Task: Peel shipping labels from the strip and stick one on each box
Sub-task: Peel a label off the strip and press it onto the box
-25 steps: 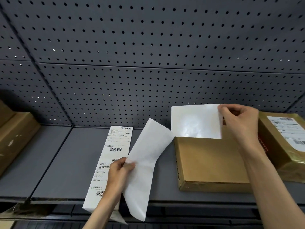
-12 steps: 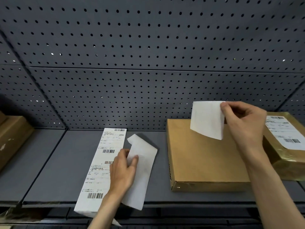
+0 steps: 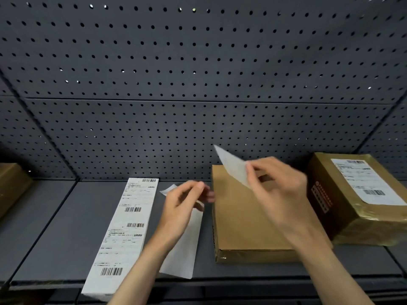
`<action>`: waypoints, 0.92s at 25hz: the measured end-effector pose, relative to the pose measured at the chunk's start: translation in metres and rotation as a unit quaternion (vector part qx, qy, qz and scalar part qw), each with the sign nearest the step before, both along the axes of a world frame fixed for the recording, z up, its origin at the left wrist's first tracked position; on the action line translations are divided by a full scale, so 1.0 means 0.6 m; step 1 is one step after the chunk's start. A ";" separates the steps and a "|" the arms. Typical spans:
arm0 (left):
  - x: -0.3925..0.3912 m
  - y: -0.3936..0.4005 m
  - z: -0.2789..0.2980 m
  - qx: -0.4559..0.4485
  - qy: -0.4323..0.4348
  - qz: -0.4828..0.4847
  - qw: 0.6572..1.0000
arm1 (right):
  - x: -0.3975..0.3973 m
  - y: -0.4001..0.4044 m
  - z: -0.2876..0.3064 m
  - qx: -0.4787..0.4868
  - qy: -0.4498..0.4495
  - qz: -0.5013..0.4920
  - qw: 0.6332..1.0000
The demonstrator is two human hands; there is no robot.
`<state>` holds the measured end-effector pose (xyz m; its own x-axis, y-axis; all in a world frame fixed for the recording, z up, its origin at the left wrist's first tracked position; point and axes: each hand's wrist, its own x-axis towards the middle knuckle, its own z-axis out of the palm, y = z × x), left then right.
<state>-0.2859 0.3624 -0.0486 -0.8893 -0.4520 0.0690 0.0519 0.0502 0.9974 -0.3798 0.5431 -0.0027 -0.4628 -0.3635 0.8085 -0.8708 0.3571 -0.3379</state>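
Note:
A long strip of printed shipping labels point(image 3: 125, 234) lies on the grey shelf point(image 3: 57, 234), left of centre. Beside it lies the blank white backing paper point(image 3: 185, 252). My left hand point(image 3: 182, 208) hovers just above that paper, fingers apart, holding nothing, near the left edge of a flat brown box point(image 3: 242, 225). My right hand point(image 3: 275, 188) pinches a peeled white label point(image 3: 233, 166), blank side towards me, tilted above the far part of the flat box. Both hands are blurred by motion.
A taller brown box point(image 3: 343, 208) wrapped in tape, with a label on top, stands at the right. Another cardboard box point(image 3: 11, 186) sits at the far left edge. A grey pegboard point(image 3: 198, 84) forms the back wall. The shelf's front edge runs along the bottom.
My left hand let go of the backing paper, which now lies flat, and moved right toward the flat box. My right hand moved left with the peeled label and tilted it.

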 end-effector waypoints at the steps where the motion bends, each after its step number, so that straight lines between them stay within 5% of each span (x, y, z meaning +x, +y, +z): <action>1: -0.014 0.007 0.015 0.070 0.002 -0.026 0.997 | 0.012 -0.004 -0.007 0.034 0.067 0.015 0.997; 5: -0.035 0.019 0.030 0.159 0.011 -0.044 0.986 | 0.054 -0.012 -0.060 0.170 0.225 0.029 0.959; 9: -0.035 0.033 0.009 0.136 0.005 0.010 0.991 | 0.066 0.011 -0.087 0.258 0.188 0.047 0.946; 12: -0.035 0.043 -0.003 0.152 0.010 0.009 0.988 | 0.072 0.044 -0.091 0.254 0.025 0.085 0.963; 15: -0.035 0.053 -0.012 0.163 0.011 0.007 0.987 | 0.049 0.068 -0.087 0.051 -0.213 0.021 0.975; 17: -0.034 0.062 -0.015 0.166 0.006 0.002 0.986 | 0.030 0.077 -0.074 -0.063 -0.387 -0.016 0.920; 20: -0.037 0.076 -0.009 0.173 0.018 0.010 0.985 | 0.020 0.080 -0.075 -0.128 -0.606 0.079 0.781; 23: -0.040 0.090 -0.009 0.159 0.034 0.020 0.987 | 0.029 0.080 -0.080 -0.187 -0.663 0.104 0.718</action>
